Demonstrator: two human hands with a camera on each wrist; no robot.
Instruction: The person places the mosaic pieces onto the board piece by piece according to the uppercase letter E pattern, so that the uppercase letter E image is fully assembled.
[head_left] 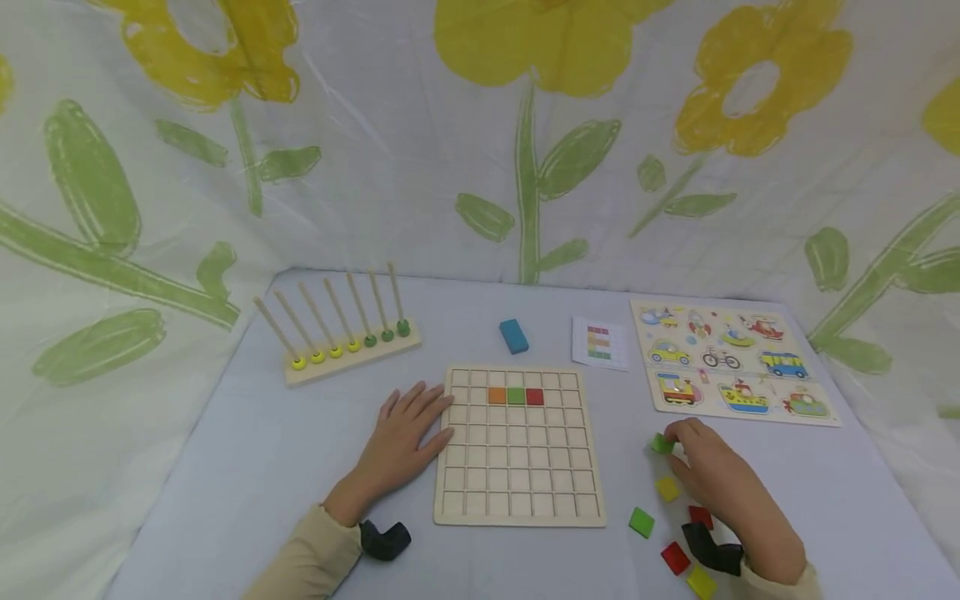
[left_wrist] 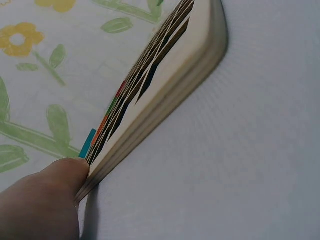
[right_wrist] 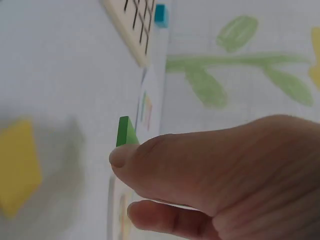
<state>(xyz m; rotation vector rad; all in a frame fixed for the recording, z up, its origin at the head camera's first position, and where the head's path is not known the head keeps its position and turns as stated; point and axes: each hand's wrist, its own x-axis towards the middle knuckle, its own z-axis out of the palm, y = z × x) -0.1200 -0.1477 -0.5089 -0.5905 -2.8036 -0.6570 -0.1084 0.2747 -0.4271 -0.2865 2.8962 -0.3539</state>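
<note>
Right of the board (head_left: 520,481), 5 loose tiles (head_left: 641,522) are scattered: 2 red, 2 yellow, 1 green. Farther along that side, a green tile (head_left: 662,444) is pinched by thumb and fingers of the right hand (head_left: 716,475). The board's left edge is touched by the left hand (head_left: 399,446), fingers straight, slightly spread. Beyond the board, a card (head_left: 601,343) is seen, any lettering too small to read.
</note>
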